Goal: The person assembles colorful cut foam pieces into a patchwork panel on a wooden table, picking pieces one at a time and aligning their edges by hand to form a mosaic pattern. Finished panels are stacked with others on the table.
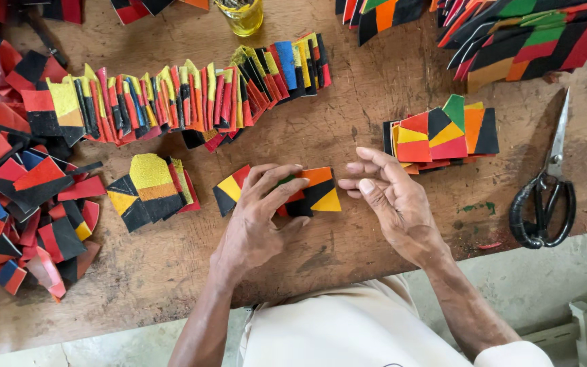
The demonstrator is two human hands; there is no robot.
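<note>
The left hand (pixel 259 217) hides part of the patchwork piece (pixel 310 194) beneath it, while the glass jar (pixel 240 15) and scrap pile (pixel 8 197) run off the frame.

This is looking like a small craft workshop where leather or fabric patchwork is being made by hand. A worn, stained wooden bench (pixel 375 102) is carrying dozens of cut patches in red, black, yellow and orange: a long fanned row (pixel 191 95), a loose heap (pixel 15 197) at the left edge, and a neat stack (pixel 443 136). Black-handled scissors (pixel 545 190) are lying on the wood, and a jar (pixel 240 15) of yellowish liquid is standing at the far edge. Bare concrete floor (pixel 565 272) is showing beneath the bench.
</note>
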